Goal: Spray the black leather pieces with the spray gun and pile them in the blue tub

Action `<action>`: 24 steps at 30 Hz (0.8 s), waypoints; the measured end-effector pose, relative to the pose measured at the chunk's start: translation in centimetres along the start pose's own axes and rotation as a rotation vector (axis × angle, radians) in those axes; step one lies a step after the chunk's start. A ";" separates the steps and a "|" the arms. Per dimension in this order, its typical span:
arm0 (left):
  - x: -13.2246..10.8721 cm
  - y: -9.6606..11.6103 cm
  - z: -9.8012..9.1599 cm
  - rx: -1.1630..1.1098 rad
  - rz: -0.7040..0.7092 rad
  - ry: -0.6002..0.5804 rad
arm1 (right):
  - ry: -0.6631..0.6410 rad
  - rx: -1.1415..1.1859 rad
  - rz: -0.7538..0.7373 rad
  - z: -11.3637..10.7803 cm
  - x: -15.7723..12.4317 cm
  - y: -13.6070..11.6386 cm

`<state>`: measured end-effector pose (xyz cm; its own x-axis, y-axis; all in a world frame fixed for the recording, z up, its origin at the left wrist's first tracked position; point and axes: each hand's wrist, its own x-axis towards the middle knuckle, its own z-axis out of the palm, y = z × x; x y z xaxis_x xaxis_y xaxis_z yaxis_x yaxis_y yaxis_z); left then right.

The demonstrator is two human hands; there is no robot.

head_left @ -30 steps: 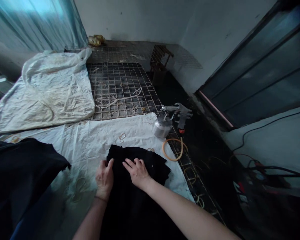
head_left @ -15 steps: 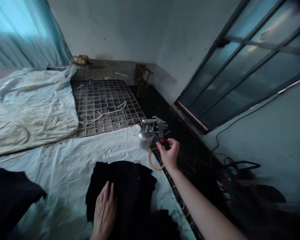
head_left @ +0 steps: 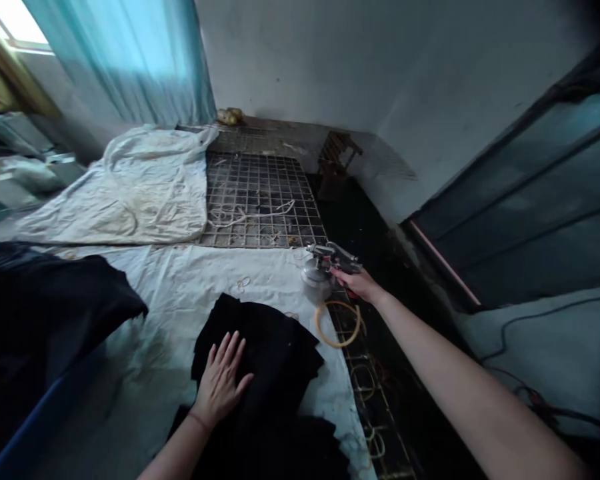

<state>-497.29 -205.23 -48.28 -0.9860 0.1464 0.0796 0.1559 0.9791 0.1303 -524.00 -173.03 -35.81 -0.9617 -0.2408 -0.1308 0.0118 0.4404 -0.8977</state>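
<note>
My left hand (head_left: 223,383) lies flat, fingers spread, on a stack of black fabric pieces (head_left: 270,353). Reaching out at the table's right edge, my right hand (head_left: 356,281) is closed around the handle of a spray gun (head_left: 333,257). A silvery metal cup (head_left: 318,280) hangs under the gun and appears to rest on the white cloth (head_left: 275,277). Just below it, a coiled yellowish hose (head_left: 337,341) loops over the table edge.
More dark fabric (head_left: 65,307) lies at the left. Behind the white cloth are a wire grid (head_left: 260,193) with loose strings and a crumpled pale sheet (head_left: 155,180). A small wooden stool (head_left: 336,157) stands beyond, and a dark cable (head_left: 545,313) runs along the right wall.
My right hand has gone from reaching beside the spray gun to gripping its handle. My left hand's fingers have spread on the black fabric. The view has swung left.
</note>
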 end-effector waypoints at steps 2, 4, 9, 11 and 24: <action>0.2 0.2 -0.7 -0.020 -0.006 -0.040 | -0.037 -0.065 -0.042 0.6 -2.2 -1.5; 0.3 0.4 -1.0 -0.028 -0.010 -0.059 | -0.133 -0.082 -0.103 1.5 -5.0 -3.4; 0.2 1.2 -0.6 -0.021 -0.045 -0.056 | -0.466 -0.195 -0.159 6.2 -11.2 -7.7; 0.2 1.5 -0.1 -0.032 -0.077 -0.057 | -0.529 -0.282 -0.182 8.6 -12.5 -8.6; -1.0 2.0 -1.6 -0.128 -0.144 -0.080 | -0.450 -0.530 -0.218 12.9 -11.9 -10.6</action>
<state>-495.87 -203.67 -46.56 -0.9994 0.0216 -0.0269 0.0139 0.9657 0.2593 -509.17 -186.05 -30.16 -0.7199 -0.6530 -0.2351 -0.4112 0.6742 -0.6135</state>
